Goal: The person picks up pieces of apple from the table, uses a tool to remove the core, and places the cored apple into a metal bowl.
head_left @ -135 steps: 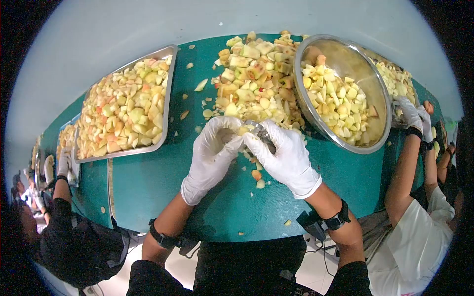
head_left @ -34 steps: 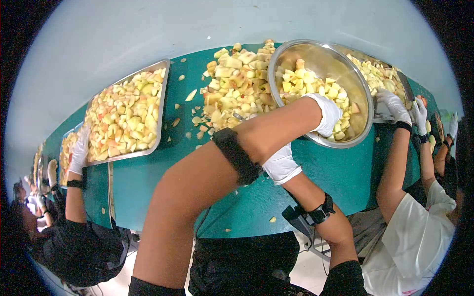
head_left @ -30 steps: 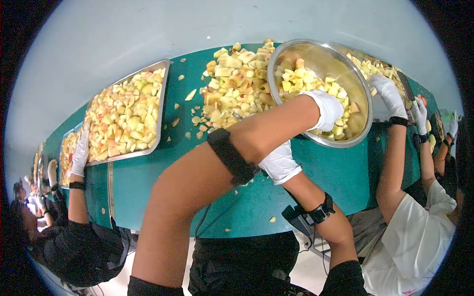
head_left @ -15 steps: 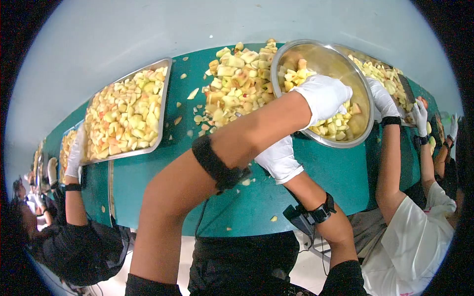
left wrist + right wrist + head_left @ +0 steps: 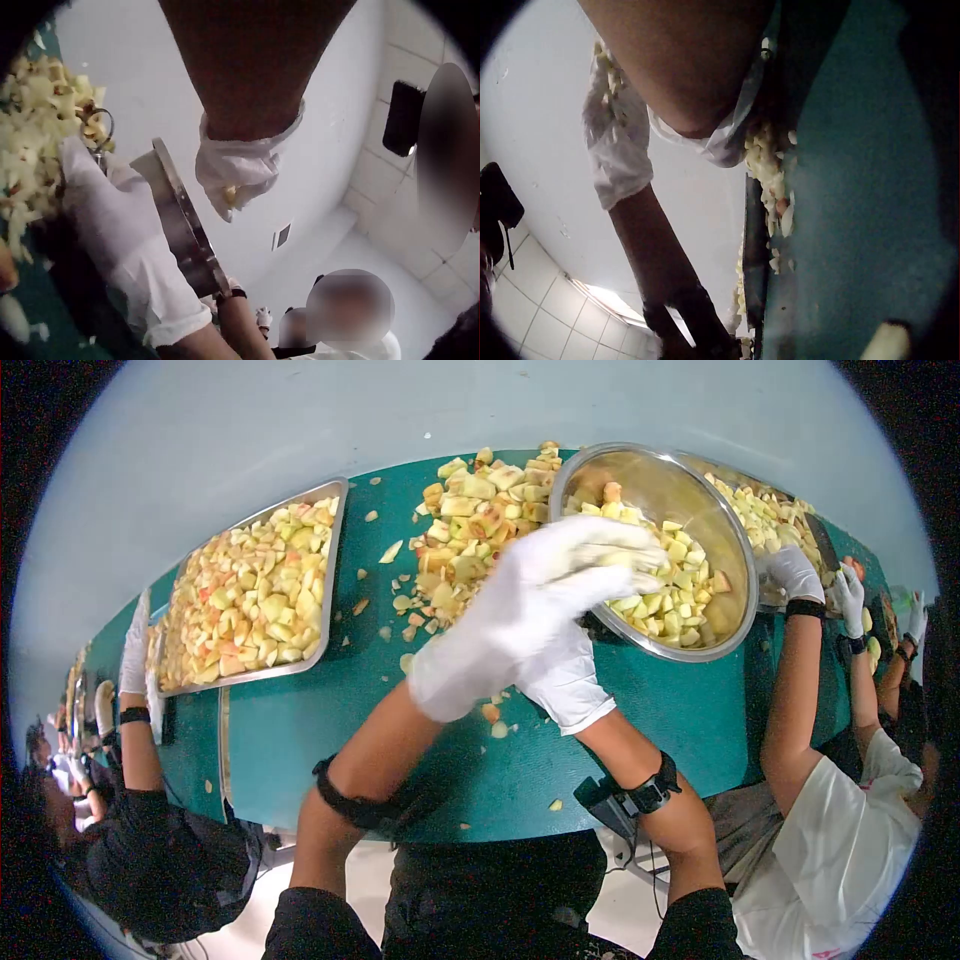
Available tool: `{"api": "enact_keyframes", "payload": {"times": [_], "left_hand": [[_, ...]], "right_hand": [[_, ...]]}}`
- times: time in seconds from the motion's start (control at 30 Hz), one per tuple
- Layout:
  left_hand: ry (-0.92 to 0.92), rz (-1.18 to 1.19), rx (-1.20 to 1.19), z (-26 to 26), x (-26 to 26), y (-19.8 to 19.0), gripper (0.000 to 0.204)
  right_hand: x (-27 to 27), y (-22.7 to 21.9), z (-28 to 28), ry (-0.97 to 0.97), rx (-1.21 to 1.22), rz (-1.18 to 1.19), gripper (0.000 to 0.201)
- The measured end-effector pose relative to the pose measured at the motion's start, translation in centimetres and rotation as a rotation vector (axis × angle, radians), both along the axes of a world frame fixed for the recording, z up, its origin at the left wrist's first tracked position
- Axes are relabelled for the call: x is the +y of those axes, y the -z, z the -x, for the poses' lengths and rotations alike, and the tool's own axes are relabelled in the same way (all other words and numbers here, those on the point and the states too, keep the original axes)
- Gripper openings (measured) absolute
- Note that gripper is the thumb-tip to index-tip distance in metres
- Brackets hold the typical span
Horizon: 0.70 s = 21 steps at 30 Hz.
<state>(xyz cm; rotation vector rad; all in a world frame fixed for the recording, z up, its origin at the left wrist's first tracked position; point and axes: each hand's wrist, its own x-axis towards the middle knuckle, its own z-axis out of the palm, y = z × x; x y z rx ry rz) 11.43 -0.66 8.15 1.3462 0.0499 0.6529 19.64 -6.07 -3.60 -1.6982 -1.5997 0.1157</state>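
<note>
Head view: two gloved hands over a green surface (image 5: 270, 755), the upper one overlapping the lower. Left hand (image 5: 530, 600), fingers extending and not clenching, is hovering across the near left rim of a steel bowl (image 5: 700, 500); right wrist view is showing pale bits (image 5: 613, 84) against its glove, though whether they are being carried or merely clinging, one cannot tell. Right hand (image 5: 565, 680) is lying partly hidden underneath; in left wrist view it is apparently grasping a metal tool (image 5: 112, 127), the loop protruding past the fingers.

Cut fruit, three lots: chunks (image 5: 680, 620) filling the lower part of the bowl; a heap (image 5: 470, 500) of mixed pieces and scraps lying just left of the bowl; a tray (image 5: 334, 560) well to the left, brimming with pieces (image 5: 255, 590). Stray scraps (image 5: 390, 551) are lying between heap and tray.

Hazards, as judged: the pale bits may be falling onto the heap or surface if the fingers are holding them loosely; browned scraps may be mixing with the bowl's chunks, rim and heap sitting so close; the left fingers may be grazing the metal tool, since the upper hand is blocking sight of the lower.
</note>
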Motion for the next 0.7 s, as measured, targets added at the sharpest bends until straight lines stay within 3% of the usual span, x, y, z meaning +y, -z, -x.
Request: {"api": "enact_keyframes", "payload": {"times": [0.1, 0.2, 0.3, 0.43, 0.57, 0.7], "left_hand": [[-0.133, 0.339, -0.069, 3.9, 0.5, 1.7, 0.041], [-0.357, 0.543, -0.191, 5.9, 1.2, 5.0, 0.034], [-0.514, 0.672, -0.06, 7.8, 2.5, 8.5, 0.032], [-0.488, 0.584, 0.026, 7.8, 2.8, 9.9, 0.029], [-0.626, 0.465, 0.242, 7.9, 2.4, 9.6, 0.025], [-0.61, 0.232, 0.265, 8.3, 1.8, 9.4, 0.024]], "right_hand": [[-0.5, -2.1, 0.2, 0.025, -0.062, 0.185, 0.031], [-0.1, -2.1, 0.3, 0.053, -0.023, 0.18, 0.031], [0.1, -2.3, 0.4, 0.069, -0.007, 0.218, 0.033], [0.2, -2.5, 0.6, 0.101, 0.049, 0.21, 0.033], [0.2, -2.3, 0.7, 0.172, 0.109, 0.151, 0.034], [0.2, -2.0, 1.2, 0.024, 0.394, 0.002, 0.033]]}}
